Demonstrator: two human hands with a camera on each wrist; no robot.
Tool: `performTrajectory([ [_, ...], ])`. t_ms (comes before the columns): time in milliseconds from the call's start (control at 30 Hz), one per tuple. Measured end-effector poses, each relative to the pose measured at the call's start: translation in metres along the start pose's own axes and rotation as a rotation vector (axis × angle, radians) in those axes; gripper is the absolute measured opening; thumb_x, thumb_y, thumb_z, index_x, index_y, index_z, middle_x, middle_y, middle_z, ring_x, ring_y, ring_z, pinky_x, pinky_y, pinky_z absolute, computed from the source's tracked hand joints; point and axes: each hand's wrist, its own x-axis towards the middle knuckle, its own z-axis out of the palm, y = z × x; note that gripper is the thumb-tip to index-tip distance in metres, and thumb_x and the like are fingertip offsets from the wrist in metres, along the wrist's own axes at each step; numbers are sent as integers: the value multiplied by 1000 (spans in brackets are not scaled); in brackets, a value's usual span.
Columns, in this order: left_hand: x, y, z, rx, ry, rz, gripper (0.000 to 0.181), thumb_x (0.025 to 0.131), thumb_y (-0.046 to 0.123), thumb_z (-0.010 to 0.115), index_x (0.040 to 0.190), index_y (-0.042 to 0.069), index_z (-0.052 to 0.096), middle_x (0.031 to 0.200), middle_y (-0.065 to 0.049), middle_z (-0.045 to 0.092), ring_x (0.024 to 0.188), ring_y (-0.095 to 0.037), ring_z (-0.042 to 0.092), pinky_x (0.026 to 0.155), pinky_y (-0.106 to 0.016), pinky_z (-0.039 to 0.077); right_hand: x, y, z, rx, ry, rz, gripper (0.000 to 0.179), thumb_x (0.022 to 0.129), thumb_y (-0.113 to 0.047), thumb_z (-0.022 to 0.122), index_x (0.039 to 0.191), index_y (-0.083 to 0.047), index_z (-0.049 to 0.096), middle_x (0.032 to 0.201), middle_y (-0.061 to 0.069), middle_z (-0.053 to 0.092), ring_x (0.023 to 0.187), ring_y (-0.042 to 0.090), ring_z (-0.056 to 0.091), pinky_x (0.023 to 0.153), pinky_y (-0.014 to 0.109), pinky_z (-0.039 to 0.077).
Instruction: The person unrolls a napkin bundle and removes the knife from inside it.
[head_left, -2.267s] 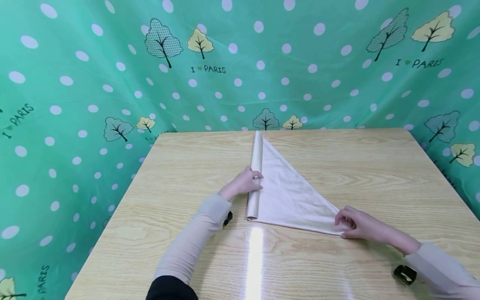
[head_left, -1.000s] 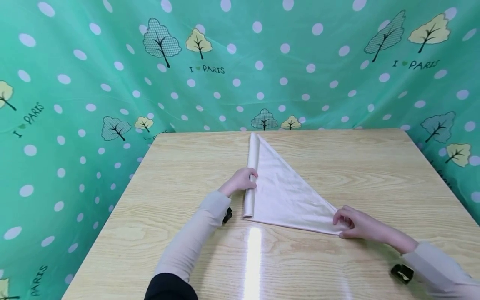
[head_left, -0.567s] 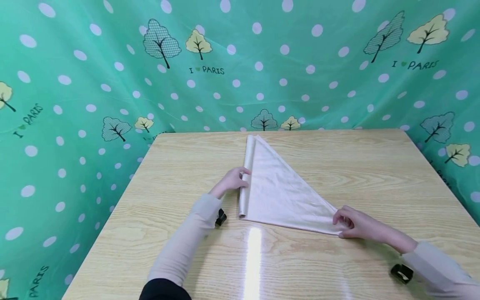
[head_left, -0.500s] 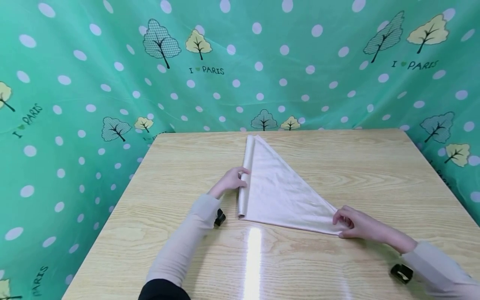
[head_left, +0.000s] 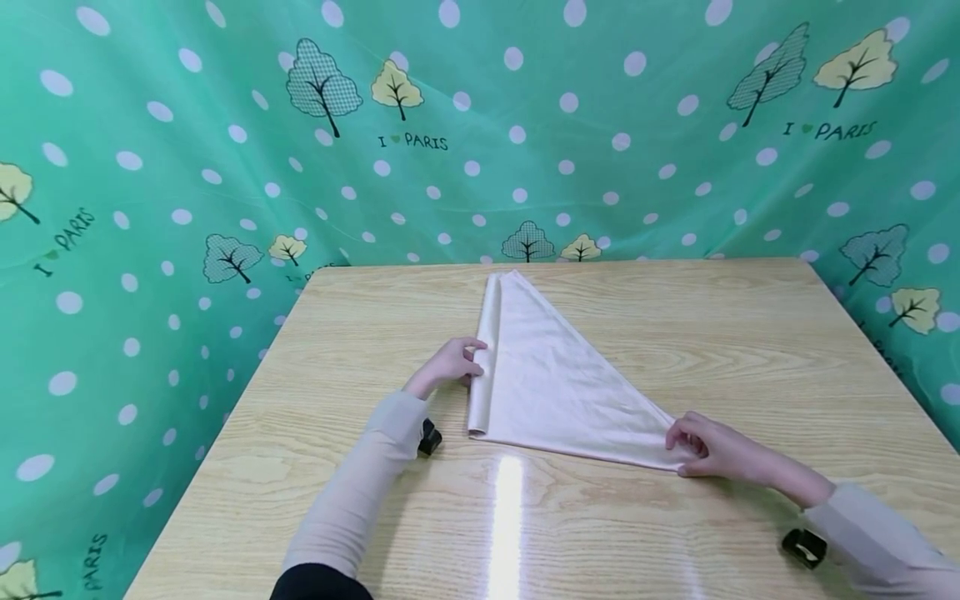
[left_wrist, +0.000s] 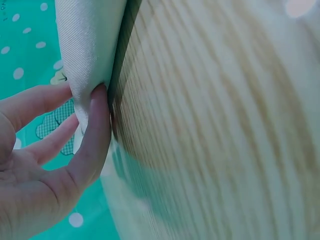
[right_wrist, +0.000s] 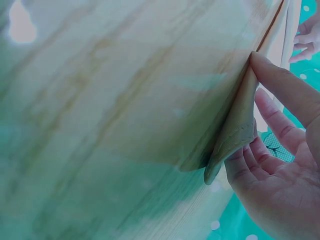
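A pale, silky cloth [head_left: 562,375] lies on the table, its left side a narrow roll and the rest a flat triangle. Near the roll's middle, my left hand [head_left: 448,364] holds it from the left, thumb and fingers on either side. The left wrist view shows the rolled cloth [left_wrist: 92,45] between the thumb and fingers of that hand [left_wrist: 55,145]. At the triangle's right corner, my right hand [head_left: 716,450] pinches the cloth with bent fingers. Up close in the right wrist view, the corner [right_wrist: 235,125] is folded up against the right hand's fingers [right_wrist: 280,125].
The wooden table [head_left: 360,317] reaches back to a green dotted curtain [head_left: 480,167] with printed trees, which also hangs along both sides. A bright strip of light reflects off the tabletop in front of the cloth. Dark wrist devices [head_left: 804,547] sit under the sleeves.
My left hand has moved left with the roll, and the flat part of the cloth has grown wider on that side. The right hand has stayed at its corner.
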Motion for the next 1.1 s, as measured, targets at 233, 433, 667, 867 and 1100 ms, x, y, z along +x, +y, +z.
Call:
performTrajectory([
  [233, 1, 1, 0, 12, 4, -21, 49, 78, -7, 56, 126, -3, 43, 79, -9, 51, 63, -16, 54, 59, -30, 52, 0, -1, -1, 1, -3, 12, 26, 71, -17, 71, 90, -9, 54, 78, -5, 41, 65, 4, 38, 53, 20, 36],
  [433, 0, 5, 2, 218, 83, 64, 46, 75, 0, 61, 120, -2, 50, 86, -14, 53, 66, -18, 53, 59, -28, 50, 1, -2, -1, 7, -19, 33, 27, 72, -18, 71, 91, -9, 54, 79, -5, 41, 66, 3, 38, 54, 20, 36],
  [667, -5, 12, 4, 386, 138, 185, 39, 78, 6, 62, 115, 2, 55, 104, -19, 49, 86, -24, 49, 70, -30, 44, 1, -3, -2, 4, -14, 31, 26, 72, -18, 71, 91, -10, 54, 78, -5, 41, 66, 2, 38, 54, 20, 36],
  [867, -5, 15, 8, 457, 82, 232, 37, 77, 6, 62, 114, 1, 56, 100, -18, 50, 85, -24, 50, 67, -28, 44, 1, -3, -2, 11, -21, 37, 27, 72, -18, 71, 91, -10, 54, 79, -4, 41, 66, 2, 38, 54, 20, 36],
  [1100, -5, 17, 13, 579, 45, 222, 38, 78, 10, 64, 113, 1, 56, 101, -19, 49, 86, -24, 50, 70, -30, 45, 0, -2, -1, 16, -10, 31, 26, 71, -17, 71, 90, -10, 54, 79, -5, 41, 67, 2, 37, 54, 20, 36],
])
